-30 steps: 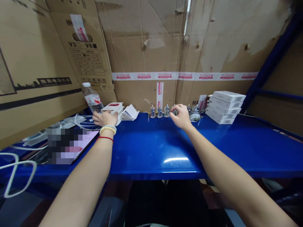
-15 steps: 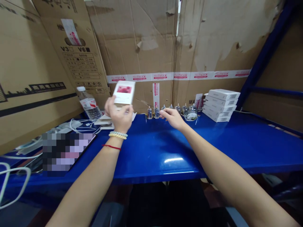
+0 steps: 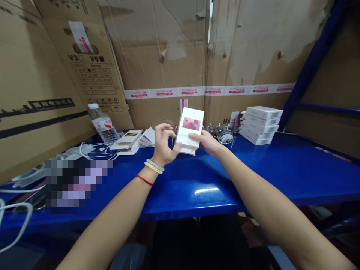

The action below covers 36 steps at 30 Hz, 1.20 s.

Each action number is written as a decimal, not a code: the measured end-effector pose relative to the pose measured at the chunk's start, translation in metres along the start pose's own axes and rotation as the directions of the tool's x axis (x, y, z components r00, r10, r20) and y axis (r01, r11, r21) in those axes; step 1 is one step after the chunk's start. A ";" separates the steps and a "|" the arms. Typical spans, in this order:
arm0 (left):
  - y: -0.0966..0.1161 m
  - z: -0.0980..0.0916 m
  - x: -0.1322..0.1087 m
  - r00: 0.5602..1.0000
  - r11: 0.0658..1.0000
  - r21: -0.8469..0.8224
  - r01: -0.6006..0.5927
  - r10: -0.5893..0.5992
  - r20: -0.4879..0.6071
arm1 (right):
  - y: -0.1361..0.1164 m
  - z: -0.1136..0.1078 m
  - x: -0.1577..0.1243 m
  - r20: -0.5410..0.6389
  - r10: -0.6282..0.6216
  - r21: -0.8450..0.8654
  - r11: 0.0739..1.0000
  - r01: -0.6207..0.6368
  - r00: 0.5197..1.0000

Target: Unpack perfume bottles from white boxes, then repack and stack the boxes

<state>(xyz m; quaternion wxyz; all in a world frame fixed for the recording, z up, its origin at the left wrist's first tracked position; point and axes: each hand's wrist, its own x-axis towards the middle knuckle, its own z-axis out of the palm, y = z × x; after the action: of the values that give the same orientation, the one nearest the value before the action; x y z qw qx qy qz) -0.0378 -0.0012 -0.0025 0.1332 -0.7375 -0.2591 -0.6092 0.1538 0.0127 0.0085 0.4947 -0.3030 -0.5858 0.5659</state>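
A white box with a pink picture on its front is held upright above the middle of the blue table. My right hand grips its right side, thumb across the front. At its lower left edge is my left hand, its fingers apart and curved, the thumb by the box's corner. Small glass bottles stand behind and to the right of the box, some hidden by it. White flat boxes and folded papers lie left of my left hand.
A stack of white boxes stands at the back right. On the left are a water bottle, white cables and a blurred-out device. Cardboard walls the back of the blue table.
The white box has moved right and my right hand has taken hold of it. My left hand has come right with it and its fingers have opened. The folded papers now show.
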 end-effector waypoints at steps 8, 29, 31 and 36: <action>-0.031 -0.010 0.000 0.659 0.762 0.118 0.636 -0.617 0.431 | -0.007 0.003 -0.012 0.308 0.376 -0.457 0.864 -0.211 0.874; -0.003 0.002 0.014 0.542 0.273 -0.565 0.778 -0.746 0.386 | -0.004 -0.008 -0.006 0.219 -0.227 -0.215 0.937 0.274 0.949; -0.004 0.001 0.015 0.540 0.265 -0.568 0.779 -0.744 0.394 | -0.004 -0.007 -0.007 0.227 -0.217 -0.188 0.947 0.261 0.949; -0.007 -0.003 0.014 0.534 0.212 -0.572 0.792 -0.694 0.483 | -0.001 -0.006 -0.002 0.118 -0.274 -0.182 0.939 0.292 0.954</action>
<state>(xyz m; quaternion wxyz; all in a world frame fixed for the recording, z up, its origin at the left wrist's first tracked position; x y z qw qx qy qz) -0.0423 0.0058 0.0107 -0.5031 -0.5394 -0.3152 -0.5971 0.1604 0.0126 0.0082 0.5113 -0.2369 -0.6984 0.4412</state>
